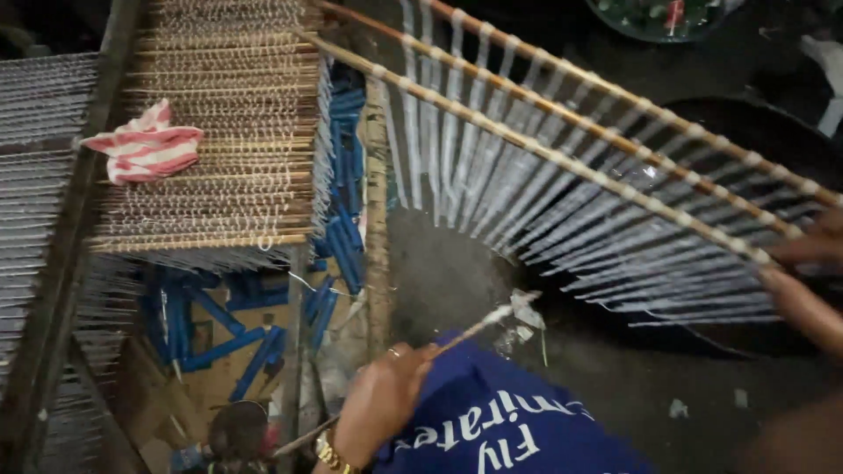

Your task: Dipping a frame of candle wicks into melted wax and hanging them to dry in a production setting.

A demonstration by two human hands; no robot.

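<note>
My left hand (382,399), wearing a ring and a gold wristwatch, is closed on a thin stick (479,326) whose whitish tip points up and right. At the right edge my right hand (812,247) grips the near ends of two long wooden slats (562,154). Rows of grey-coated wires (562,219) hang from the slats like a comb, tilted over a dark round basin (746,123). The stick's tip lies just below the lowest wires, apart from them.
A blue cloth with white lettering (492,426) covers my lap. A stack of similar wire-filled slats (219,132) sits at the upper left with a red-and-white striped rag (145,149) on it. Blue tubes (237,342) lie scattered below. A greenish bowl (659,13) is at the top.
</note>
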